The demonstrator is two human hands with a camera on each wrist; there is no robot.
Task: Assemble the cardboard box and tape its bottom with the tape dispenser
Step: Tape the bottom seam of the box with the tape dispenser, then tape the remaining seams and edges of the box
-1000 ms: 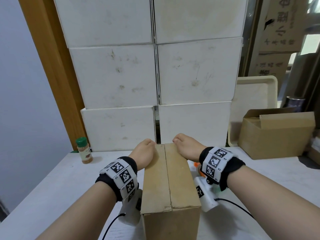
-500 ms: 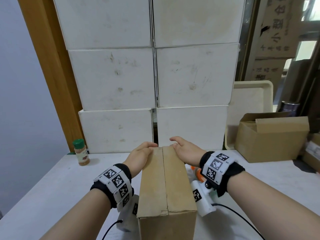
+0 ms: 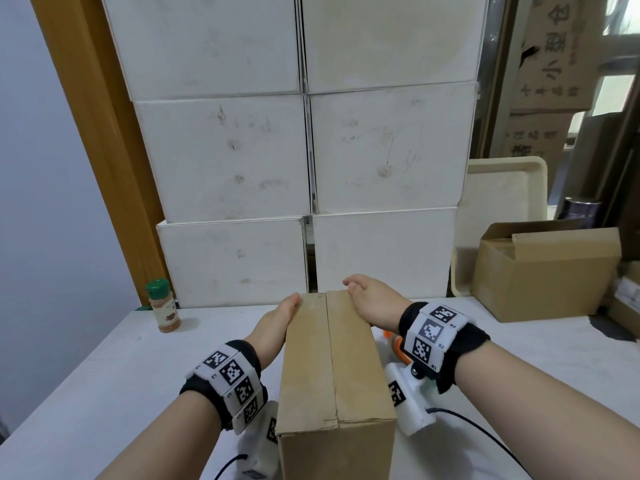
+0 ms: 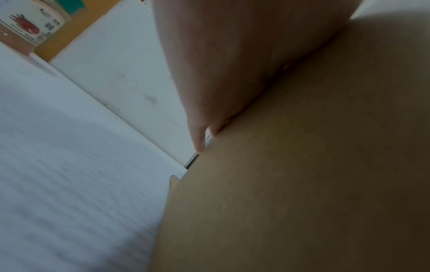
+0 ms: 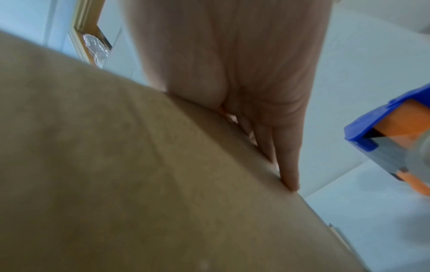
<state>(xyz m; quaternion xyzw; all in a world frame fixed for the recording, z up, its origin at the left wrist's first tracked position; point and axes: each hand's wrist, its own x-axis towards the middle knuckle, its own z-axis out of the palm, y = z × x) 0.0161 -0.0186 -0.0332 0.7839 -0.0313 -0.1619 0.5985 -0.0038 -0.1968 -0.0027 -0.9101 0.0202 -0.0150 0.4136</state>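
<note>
A brown cardboard box (image 3: 332, 372) stands on the white table (image 3: 114, 368), its two top flaps folded flat and meeting at a middle seam. My left hand (image 3: 277, 323) lies flat against the box's upper left side, fingers straight (image 4: 235, 77). My right hand (image 3: 372, 301) presses the upper right side with straight fingers (image 5: 267, 132), thumb over the top edge. The box wall fills both wrist views (image 4: 302, 184) (image 5: 139, 174). A blue and orange tape dispenser (image 5: 393, 138) lies on the table right of the box, mostly hidden under my right wrist (image 3: 394, 342).
Stacked white boxes (image 3: 304, 157) form a wall just behind the box. A green-capped spice jar (image 3: 163, 306) stands at the back left. An open brown carton (image 3: 543, 271) and a cream tray (image 3: 502, 216) stand at the right.
Both hands have slid from the far top corners down onto the box's sides, fingers straightening. The box sits slightly nearer and more upright in view.
</note>
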